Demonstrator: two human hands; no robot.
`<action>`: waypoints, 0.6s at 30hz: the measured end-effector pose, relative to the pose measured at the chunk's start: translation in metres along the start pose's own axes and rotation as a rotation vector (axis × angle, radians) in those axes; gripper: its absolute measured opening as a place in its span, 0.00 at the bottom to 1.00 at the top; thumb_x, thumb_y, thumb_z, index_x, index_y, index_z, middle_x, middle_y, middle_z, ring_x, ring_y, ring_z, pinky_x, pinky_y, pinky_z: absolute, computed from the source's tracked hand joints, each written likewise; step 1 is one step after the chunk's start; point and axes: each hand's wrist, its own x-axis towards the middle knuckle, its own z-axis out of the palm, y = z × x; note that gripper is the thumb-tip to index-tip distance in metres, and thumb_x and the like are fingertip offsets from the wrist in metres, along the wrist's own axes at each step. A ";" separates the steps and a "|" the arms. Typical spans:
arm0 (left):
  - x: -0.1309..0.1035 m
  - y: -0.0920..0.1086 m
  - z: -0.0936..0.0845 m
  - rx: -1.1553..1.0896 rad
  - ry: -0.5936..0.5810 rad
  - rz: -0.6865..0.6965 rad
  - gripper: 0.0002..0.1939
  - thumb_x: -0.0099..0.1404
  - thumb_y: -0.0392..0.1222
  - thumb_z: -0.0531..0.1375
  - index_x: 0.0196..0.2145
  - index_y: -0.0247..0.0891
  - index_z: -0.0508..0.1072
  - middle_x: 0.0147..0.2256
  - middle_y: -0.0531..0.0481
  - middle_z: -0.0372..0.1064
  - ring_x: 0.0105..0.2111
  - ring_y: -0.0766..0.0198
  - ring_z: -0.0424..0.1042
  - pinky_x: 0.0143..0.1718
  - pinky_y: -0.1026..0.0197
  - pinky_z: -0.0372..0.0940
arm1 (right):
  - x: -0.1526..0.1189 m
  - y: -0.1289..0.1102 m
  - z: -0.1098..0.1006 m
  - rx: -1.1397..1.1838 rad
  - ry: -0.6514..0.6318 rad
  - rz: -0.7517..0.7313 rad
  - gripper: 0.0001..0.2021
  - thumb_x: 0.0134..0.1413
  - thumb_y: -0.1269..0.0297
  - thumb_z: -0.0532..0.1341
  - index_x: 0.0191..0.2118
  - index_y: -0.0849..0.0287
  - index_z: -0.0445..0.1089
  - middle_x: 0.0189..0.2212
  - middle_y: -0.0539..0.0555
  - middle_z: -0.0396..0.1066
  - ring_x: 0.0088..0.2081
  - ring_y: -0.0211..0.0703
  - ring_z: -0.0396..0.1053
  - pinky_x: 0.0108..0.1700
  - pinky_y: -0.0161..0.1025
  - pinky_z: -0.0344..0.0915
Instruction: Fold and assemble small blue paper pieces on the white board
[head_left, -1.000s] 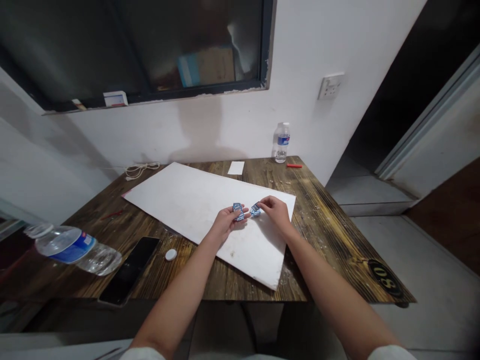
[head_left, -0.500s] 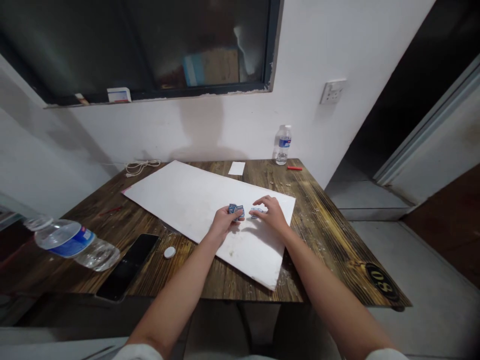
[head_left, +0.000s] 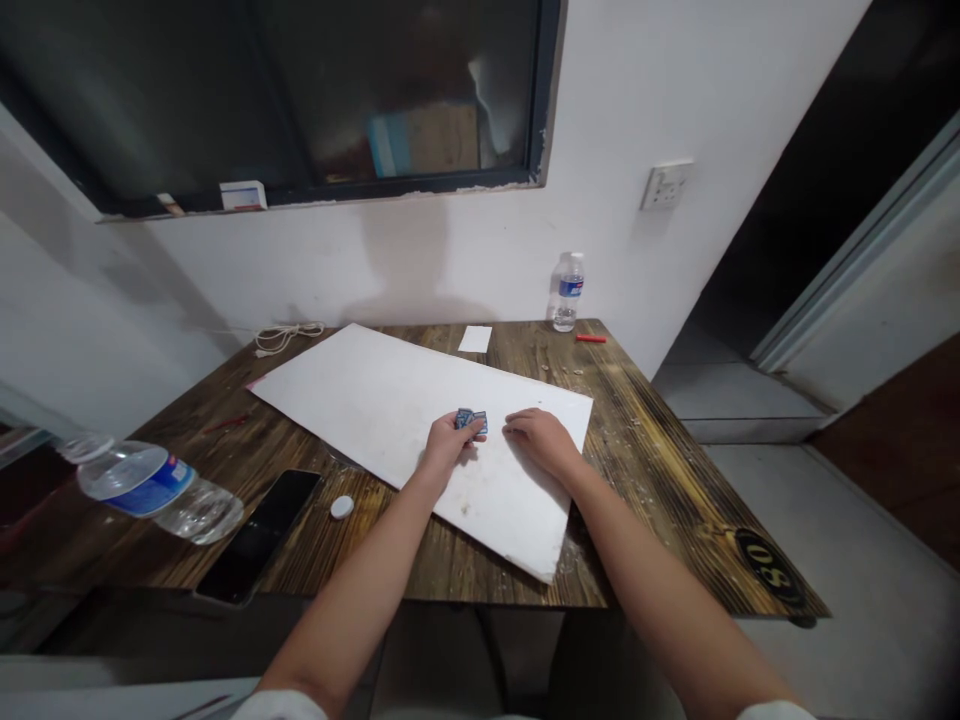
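Note:
Small blue cards are pinched in my left hand, held over a large white board on the wooden table. To the right of them, my right hand is low over the board, palm down, with its fingers bent together and pointing left. Whatever lies under or between those fingers is hidden or too small to make out. A gap of bare board separates the two hands.
A water bottle, a black phone and a white cap lie left. Along the back are a coiled cable, white paper, an upright bottle and a red item.
My right hand has lowered and its fingers have closed together. The pale blue-and-white piece seen by its fingertips earlier no longer shows. My left hand still holds the cards.

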 end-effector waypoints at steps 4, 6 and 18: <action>0.000 -0.001 -0.001 -0.007 0.005 -0.010 0.21 0.44 0.46 0.73 0.32 0.32 0.74 0.25 0.49 0.72 0.24 0.66 0.73 0.18 0.70 0.57 | -0.004 0.006 -0.009 -0.136 0.088 0.206 0.11 0.54 0.75 0.58 0.32 0.56 0.78 0.38 0.58 0.78 0.42 0.51 0.71 0.47 0.45 0.61; 0.000 -0.001 0.000 -0.008 0.000 -0.018 0.21 0.44 0.46 0.73 0.32 0.32 0.74 0.26 0.49 0.73 0.25 0.66 0.73 0.19 0.71 0.58 | -0.003 0.007 -0.011 -0.115 0.162 0.265 0.09 0.54 0.71 0.60 0.33 0.57 0.78 0.41 0.60 0.77 0.44 0.54 0.69 0.47 0.47 0.60; -0.011 0.004 0.008 -0.065 -0.247 -0.090 0.15 0.51 0.38 0.70 0.36 0.30 0.76 0.31 0.43 0.76 0.27 0.65 0.75 0.24 0.68 0.66 | 0.006 -0.011 0.007 0.344 0.202 0.309 0.06 0.54 0.64 0.61 0.30 0.57 0.74 0.30 0.53 0.74 0.33 0.43 0.68 0.39 0.39 0.61</action>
